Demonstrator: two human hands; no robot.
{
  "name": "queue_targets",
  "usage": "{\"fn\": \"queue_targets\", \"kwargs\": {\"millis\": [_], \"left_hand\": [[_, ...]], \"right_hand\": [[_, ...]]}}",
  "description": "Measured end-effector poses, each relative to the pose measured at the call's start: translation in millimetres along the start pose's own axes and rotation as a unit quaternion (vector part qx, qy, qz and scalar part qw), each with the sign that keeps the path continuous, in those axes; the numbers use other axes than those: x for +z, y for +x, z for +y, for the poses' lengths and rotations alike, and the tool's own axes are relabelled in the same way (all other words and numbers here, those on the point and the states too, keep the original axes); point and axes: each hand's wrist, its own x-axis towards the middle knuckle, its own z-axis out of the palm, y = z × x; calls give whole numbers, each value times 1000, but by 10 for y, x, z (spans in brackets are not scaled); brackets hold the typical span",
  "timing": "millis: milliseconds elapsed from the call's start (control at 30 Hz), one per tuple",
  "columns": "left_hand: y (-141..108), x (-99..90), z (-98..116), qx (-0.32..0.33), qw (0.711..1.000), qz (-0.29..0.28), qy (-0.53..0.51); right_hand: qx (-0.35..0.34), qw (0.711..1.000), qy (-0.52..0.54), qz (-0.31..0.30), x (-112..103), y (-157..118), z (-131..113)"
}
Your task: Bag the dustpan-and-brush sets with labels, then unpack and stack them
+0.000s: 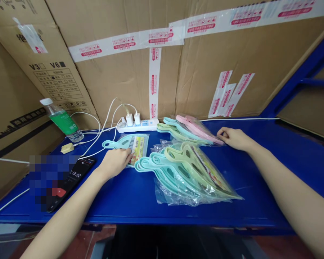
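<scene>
My left hand (115, 162) has its fingers closed over a light-blue dustpan-and-brush set (118, 143) in a clear bag, with a yellow label and bristles showing. On the right, my right hand (234, 138) is closed at the tip of a bagged pink dustpan (194, 126); the fingertips are partly hidden. That pink one lies at the back with light-blue and green ones beneath it. In front, between my hands, several bagged dustpans overlap in a fanned pile, light-blue dustpans (169, 169) at the left and a pale green dustpan (202, 169) on top.
Along the cardboard wall (118, 21) lies a white power strip (148, 125) with chargers and loose cables. At the left are a green-labelled water bottle (63, 122), a cream-coloured plug adapter (67, 148) and a phone (72, 180). The blue tabletop (118, 201) ends near me.
</scene>
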Motion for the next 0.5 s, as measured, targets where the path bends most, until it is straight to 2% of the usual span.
{"fn": "queue_targets", "kwargs": {"millis": [100,200,367,500], "left_hand": [[0,12,2,-3,1000,6,-8],[0,19,5,-6,1000,13,-15],[7,29,1,-8,1000,9,-15],[5,34,2,-9,1000,5,-11]], "right_hand": [[29,997,-19,-74,-92,-8,-16],[31,994,-31,-100,-153,-12,-37],[5,995,-32,-92,-152,2,-45],[-18,999,-7,-49,-89,8,-4]]}}
